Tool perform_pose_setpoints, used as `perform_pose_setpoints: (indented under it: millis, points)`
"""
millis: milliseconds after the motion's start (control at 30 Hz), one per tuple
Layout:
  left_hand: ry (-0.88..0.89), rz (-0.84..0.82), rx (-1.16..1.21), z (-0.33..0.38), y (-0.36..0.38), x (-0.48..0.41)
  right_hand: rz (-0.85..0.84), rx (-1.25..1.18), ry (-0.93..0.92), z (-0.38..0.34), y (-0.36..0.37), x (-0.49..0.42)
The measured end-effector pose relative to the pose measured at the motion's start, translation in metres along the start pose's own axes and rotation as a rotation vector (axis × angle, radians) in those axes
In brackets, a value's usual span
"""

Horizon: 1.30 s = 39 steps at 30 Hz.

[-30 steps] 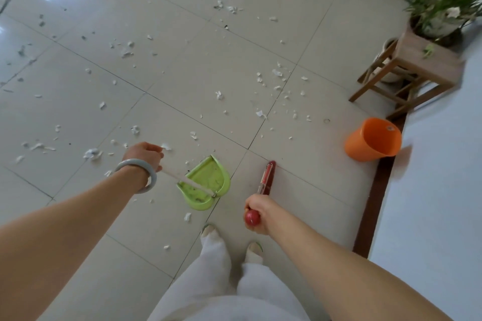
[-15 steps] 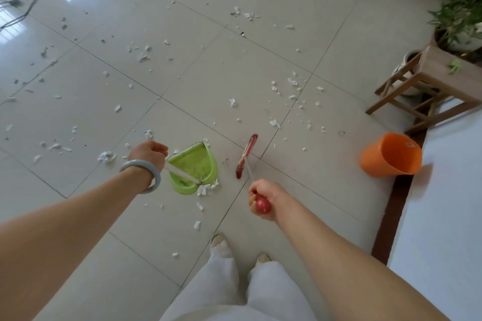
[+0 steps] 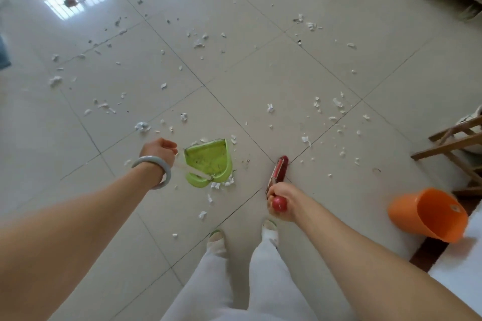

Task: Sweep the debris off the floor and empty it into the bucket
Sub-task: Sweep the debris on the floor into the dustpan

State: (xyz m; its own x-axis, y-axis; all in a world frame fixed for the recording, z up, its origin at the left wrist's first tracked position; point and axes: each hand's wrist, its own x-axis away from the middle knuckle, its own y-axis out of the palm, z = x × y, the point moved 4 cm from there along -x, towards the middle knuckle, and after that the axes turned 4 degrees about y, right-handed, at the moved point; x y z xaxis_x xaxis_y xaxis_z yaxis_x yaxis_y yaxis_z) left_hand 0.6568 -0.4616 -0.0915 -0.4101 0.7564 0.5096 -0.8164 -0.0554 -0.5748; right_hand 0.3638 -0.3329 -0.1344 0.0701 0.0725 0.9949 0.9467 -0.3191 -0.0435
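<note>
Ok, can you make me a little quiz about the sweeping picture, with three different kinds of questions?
1. True or false: the orange bucket stands upright.
2. Which hand holds the red-handled broom? A) left hand B) right hand
3. Fill in: the green dustpan has white scraps piled at its ____ end.

Key: 1 false, it lies tipped on its side. 2 B. 3 near, by its handle.

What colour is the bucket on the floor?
The bucket is bright orange, lying tipped on its side. The head view shows it.
</note>
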Motion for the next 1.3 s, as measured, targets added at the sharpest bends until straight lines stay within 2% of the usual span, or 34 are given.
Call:
perform_pose_setpoints:
  millis: [167, 300, 367, 467, 533, 633, 700, 767, 833, 867, 933, 1067, 1200, 1300]
  points:
    - [-0.122, 0.103, 0.08, -0.031, -0.009, 0.022, -0.063, 0.131, -0.014, -0.047, -0.032, 0.019]
    - [-0.151, 0.185, 0.139, -0.054, -0.015, 0.042, -0.123, 0.269, 0.015, -0.063, -0.049, 0.022]
    - [-0.164, 0.219, 0.152, -0.066, -0.025, 0.053, -0.036, 0.6, 0.012, -0.063, -0.06, 0.024]
    - [-0.204, 0.269, 0.171, -0.086, -0.048, 0.071, 0.194, 1.18, -0.174, -0.073, -0.065, 0.033]
    - [-0.225, 0.313, 0.182, -0.1, -0.07, 0.084, 0.217, 1.361, -0.301, -0.081, -0.049, 0.043]
    - [-0.23, 0.378, 0.166, -0.116, -0.11, 0.102, 0.156, 1.576, -0.392, -0.079, -0.022, 0.059]
    - [-0.226, 0.424, 0.146, -0.123, -0.138, 0.115, 0.118, 1.687, -0.395, -0.071, -0.01, 0.063]
    - [-0.223, 0.462, 0.135, -0.13, -0.163, 0.132, 0.207, 1.827, -0.428, -0.065, 0.002, 0.063]
    - [-0.221, 0.502, 0.119, -0.14, -0.183, 0.154, 0.311, 1.965, -0.547, -0.054, 0.02, 0.066]
    - [-0.22, 0.524, 0.108, -0.146, -0.191, 0.166, 0.308, 2.022, -0.607, -0.045, 0.031, 0.07]
    - [-0.217, 0.56, 0.087, -0.158, -0.2, 0.188, 0.256, 2.125, -0.676, -0.023, 0.049, 0.074]
    - [-0.202, 0.639, 0.041, -0.178, -0.209, 0.219, 0.121, 2.204, -0.594, 0.027, 0.065, 0.065]
    - [-0.211, 0.69, 0.019, -0.202, -0.211, 0.238, 0.033, 2.313, -0.668, 0.085, 0.089, 0.054]
    - [-0.243, 0.707, 0.025, -0.217, -0.21, 0.249, -0.014, 2.41, -0.657, 0.122, 0.095, 0.044]
